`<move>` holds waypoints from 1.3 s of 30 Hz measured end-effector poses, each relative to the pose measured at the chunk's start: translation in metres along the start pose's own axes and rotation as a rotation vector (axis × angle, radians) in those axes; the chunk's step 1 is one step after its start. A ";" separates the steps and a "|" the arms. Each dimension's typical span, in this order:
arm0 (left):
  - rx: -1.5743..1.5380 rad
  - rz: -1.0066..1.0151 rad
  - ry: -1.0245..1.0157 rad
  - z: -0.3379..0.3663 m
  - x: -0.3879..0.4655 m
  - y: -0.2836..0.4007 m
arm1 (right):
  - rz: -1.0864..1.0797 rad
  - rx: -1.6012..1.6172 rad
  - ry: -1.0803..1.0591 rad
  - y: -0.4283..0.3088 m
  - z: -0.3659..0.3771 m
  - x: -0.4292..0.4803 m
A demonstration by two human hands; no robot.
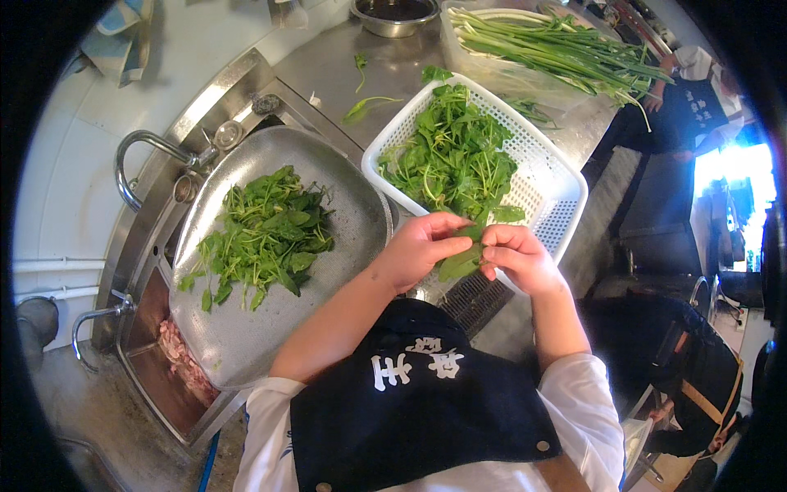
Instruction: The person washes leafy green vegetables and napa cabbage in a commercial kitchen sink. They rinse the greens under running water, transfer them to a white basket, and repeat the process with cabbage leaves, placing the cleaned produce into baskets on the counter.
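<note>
My left hand (427, 249) and my right hand (519, 255) meet over the near edge of a white perforated plastic basket (547, 175). Between them is a sprig of leafy greens (461, 263), pinched by the fingertips of both. Part of the sprig is hidden behind the fingers. More loose leafy greens (455, 150) fill the left part of the basket. On my left, a second heap of leafy greens (270, 234) lies in a large metal mesh strainer (246, 344) that rests over the sink.
Pinkish raw meat (184, 363) lies in the sink basin (144, 344) beneath the strainer. Two curved faucets (132, 147) stand along the wall. Behind the basket are a plastic tub of scallions (553, 49) and a steel bowl (393, 18). Two people (698, 98) are at the right.
</note>
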State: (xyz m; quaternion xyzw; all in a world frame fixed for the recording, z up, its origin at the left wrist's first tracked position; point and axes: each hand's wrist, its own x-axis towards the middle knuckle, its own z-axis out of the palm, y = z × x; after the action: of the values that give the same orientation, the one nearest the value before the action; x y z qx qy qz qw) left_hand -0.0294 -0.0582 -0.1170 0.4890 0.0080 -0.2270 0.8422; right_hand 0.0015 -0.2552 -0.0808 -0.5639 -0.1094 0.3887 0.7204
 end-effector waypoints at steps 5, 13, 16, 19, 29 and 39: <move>-0.157 0.108 0.290 -0.006 0.000 0.004 | -0.131 -0.098 0.092 0.007 -0.004 -0.002; -0.210 0.113 0.300 0.004 0.012 -0.003 | -0.145 -0.159 0.397 0.017 0.021 0.005; -0.198 0.166 0.341 0.015 0.015 -0.009 | -0.195 -0.785 0.586 0.018 0.031 0.008; -0.170 0.109 0.361 0.021 0.014 -0.011 | -0.251 -0.839 0.687 0.021 0.036 0.012; 0.023 0.143 0.392 0.005 0.015 -0.018 | -0.210 -0.270 0.654 0.034 0.003 0.011; 1.180 0.303 0.253 0.001 0.075 -0.002 | -0.097 -0.349 0.681 0.024 -0.005 -0.008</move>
State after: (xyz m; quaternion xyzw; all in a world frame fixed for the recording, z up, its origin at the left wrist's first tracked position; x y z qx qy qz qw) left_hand 0.0367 -0.0880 -0.1357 0.8907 -0.0888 -0.0113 0.4457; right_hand -0.0115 -0.2623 -0.1018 -0.7690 0.0451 0.1204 0.6262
